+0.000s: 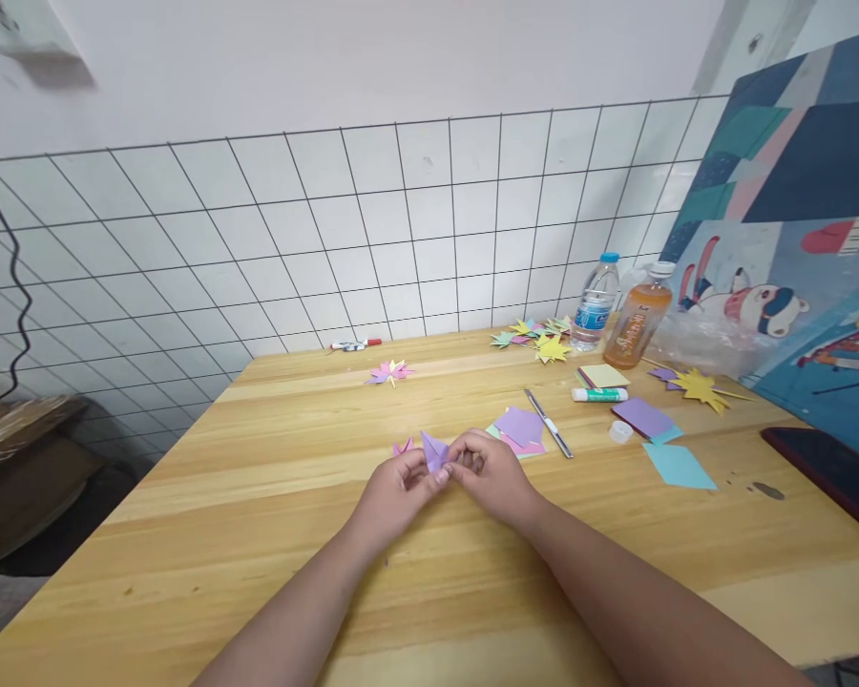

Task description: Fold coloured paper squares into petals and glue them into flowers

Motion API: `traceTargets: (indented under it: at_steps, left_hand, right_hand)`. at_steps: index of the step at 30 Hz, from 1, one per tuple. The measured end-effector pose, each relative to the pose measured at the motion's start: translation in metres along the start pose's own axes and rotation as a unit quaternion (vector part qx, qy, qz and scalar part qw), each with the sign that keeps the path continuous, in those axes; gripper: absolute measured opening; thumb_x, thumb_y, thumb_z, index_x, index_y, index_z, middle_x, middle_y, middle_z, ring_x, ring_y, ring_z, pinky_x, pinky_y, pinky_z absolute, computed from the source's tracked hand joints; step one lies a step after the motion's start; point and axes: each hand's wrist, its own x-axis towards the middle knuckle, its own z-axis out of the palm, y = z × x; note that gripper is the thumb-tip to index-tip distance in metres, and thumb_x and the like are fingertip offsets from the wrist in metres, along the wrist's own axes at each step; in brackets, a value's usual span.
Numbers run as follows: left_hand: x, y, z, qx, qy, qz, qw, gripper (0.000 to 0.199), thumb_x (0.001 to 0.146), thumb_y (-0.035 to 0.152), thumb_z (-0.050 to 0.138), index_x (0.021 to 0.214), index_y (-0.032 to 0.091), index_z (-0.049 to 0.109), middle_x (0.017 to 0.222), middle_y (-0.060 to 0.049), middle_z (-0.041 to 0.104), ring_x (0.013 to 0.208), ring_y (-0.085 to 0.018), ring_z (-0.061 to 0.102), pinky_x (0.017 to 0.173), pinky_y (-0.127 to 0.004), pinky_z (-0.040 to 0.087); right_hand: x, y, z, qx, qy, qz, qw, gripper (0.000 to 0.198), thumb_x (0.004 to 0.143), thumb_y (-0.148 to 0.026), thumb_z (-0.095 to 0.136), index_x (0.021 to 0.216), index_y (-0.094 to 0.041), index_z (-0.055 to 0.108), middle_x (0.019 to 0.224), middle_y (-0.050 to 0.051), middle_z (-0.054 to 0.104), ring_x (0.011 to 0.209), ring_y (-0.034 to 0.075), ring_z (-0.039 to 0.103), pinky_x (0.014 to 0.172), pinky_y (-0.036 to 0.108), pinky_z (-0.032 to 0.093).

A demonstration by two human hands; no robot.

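Between my two hands is a small folded piece of purple paper (433,450), its pointed tip upward. My left hand (395,487) pinches its lower left side with thumb and fingers. From the right, my right hand (492,474) grips its lower edge, fingers curled. Just behind my left hand a pink folded paper (404,447) lies on the table, partly hidden. Beyond my right hand rests a small pile of purple, pink and green paper (521,428), with a silver utility knife (548,423) beside it.
On the wooden table (293,439) lie a glue stick (599,394), a white cap (620,432), paper squares (644,418), paper leaves (551,348) and markers (356,344). A water bottle (596,303) and an orange drink bottle (639,317) stand back right. A phone (830,477) is at right.
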Motion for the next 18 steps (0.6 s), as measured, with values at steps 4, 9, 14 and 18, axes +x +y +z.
traceTargets:
  at_steps: [4, 9, 14, 18]
  left_hand:
    - [0.0006, -0.0054, -0.0005, 0.096, 0.034, 0.007, 0.995, 0.027, 0.076, 0.042, 0.061, 0.075, 0.016, 0.064, 0.063, 0.001, 0.06, 0.061, -0.014, 0.054, 0.057, -0.023, 0.039]
    - [0.0034, -0.0086, -0.0024, 0.048, 0.018, -0.014, 0.999, 0.023, 0.077, 0.037, 0.058, 0.072, 0.016, 0.064, 0.068, -0.002, 0.066, 0.063, -0.015, 0.058, 0.06, -0.024, 0.042]
    - [0.0043, -0.0067, -0.0036, 0.044, 0.014, -0.011, 0.999, 0.023, 0.077, 0.036, 0.057, 0.074, 0.015, 0.066, 0.072, -0.005, 0.069, 0.066, -0.017, 0.06, 0.065, -0.027, 0.045]
    - [0.0033, -0.0057, -0.0032, 0.061, 0.023, -0.008, 0.998, 0.023, 0.077, 0.037, 0.058, 0.074, 0.016, 0.067, 0.072, -0.006, 0.07, 0.068, -0.018, 0.062, 0.067, -0.029, 0.046]
  right_hand:
    - [-0.0003, 0.0028, 0.0014, -0.006, -0.001, 0.014, 1.0, 0.002, 0.074, -0.02, 0.062, 0.073, -0.019, 0.061, 0.068, -0.002, 0.056, 0.059, 0.01, 0.049, 0.055, 0.021, 0.038]
    - [-0.0012, 0.0044, 0.0024, 0.048, 0.018, 0.016, 0.999, 0.019, 0.073, -0.021, 0.062, 0.092, -0.02, 0.058, 0.083, 0.0, 0.06, 0.064, 0.01, 0.052, 0.056, 0.021, 0.042]
    - [-0.0003, 0.0044, 0.0024, 0.134, -0.02, 0.047, 0.99, 0.055, 0.071, -0.018, 0.063, 0.122, -0.024, 0.046, 0.095, 0.003, 0.061, 0.077, 0.012, 0.056, 0.059, 0.022, 0.046]
    - [0.0018, 0.0029, 0.0021, 0.153, -0.005, 0.074, 0.985, 0.04, 0.072, -0.018, 0.061, 0.111, -0.019, 0.055, 0.082, 0.001, 0.062, 0.073, 0.013, 0.058, 0.06, 0.024, 0.046]
